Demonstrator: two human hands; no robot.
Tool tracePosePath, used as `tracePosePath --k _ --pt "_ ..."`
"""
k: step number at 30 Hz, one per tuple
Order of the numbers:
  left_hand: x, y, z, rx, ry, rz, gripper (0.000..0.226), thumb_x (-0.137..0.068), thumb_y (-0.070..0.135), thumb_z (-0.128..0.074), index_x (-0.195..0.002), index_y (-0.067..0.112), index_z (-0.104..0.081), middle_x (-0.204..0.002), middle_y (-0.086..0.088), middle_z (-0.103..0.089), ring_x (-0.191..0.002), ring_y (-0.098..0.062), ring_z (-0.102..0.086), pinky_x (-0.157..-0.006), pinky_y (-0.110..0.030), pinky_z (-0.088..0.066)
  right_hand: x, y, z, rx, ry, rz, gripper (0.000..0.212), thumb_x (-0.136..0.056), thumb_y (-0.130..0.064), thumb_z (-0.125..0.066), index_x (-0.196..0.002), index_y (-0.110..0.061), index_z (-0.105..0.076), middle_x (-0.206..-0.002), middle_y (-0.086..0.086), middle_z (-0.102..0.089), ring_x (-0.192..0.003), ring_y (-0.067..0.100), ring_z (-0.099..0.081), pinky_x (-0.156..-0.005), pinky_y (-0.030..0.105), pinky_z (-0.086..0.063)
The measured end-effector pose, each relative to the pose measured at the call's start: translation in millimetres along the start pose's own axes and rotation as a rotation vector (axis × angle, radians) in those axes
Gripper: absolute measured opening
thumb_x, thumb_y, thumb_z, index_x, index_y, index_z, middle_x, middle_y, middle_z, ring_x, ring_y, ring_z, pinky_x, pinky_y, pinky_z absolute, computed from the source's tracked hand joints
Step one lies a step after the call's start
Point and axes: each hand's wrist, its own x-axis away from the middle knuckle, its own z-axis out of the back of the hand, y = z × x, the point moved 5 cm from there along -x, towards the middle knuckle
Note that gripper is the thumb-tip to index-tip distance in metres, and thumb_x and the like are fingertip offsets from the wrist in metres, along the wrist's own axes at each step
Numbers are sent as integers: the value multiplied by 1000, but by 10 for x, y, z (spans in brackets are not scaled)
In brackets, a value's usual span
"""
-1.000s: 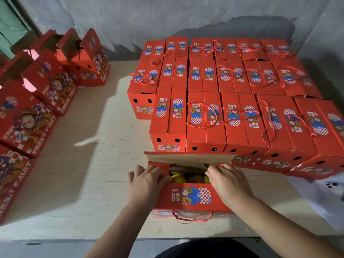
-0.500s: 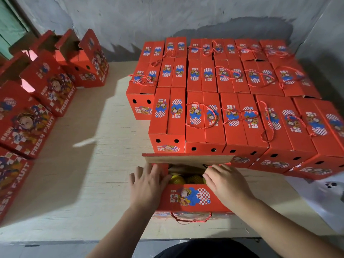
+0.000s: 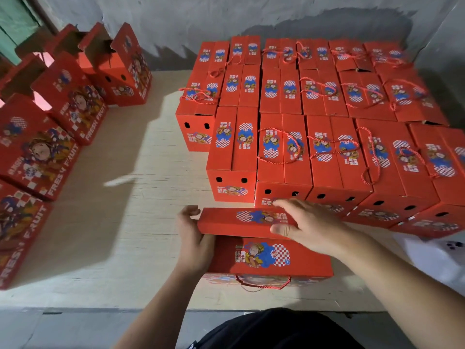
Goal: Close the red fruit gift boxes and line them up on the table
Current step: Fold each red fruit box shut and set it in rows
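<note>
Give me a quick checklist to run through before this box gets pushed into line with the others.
1. Far flap folded down over the box in hand: ok.
2. Fruit covered: ok, none shows.
3. Flaps locked together: cannot tell.
4. Both hands on the box: ok, left hand at its left end, right hand on the far flap.
5. Rope handle free: ok, hanging over the near side.
6. Bare table left of the front row: ok.

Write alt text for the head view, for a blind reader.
Two hands fold shut the far flap of a red gift box at the table's near edge: the left hand at its left end, the right hand on top. Closed boxes fill the table behind; open boxes line the left.
</note>
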Motion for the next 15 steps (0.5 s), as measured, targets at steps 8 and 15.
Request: tracePosePath --k 8,15 --pt "63 13 121 52 -39 -130 73 -80 6 -38 -143 39 -54 -141 35 -43 -143 -22 -32 -120 -49 -30 124 -238 118 284 487 338 63 -98 -62 -41 -114 -10 -73 -94 1 -77 -73 22 -75 -50 36 -60" --pt "-94 99 127 -581 -183 -371 54 -91 76 -46 -136 50 -61 -132 31 -52 -114 -17 -45 -96 -36 -28 100 -188 -55 434 339 308 69 -88 -66 -52 -129 -13 -70 -118 10 -69 -95 32 -70 -80 46 -61"
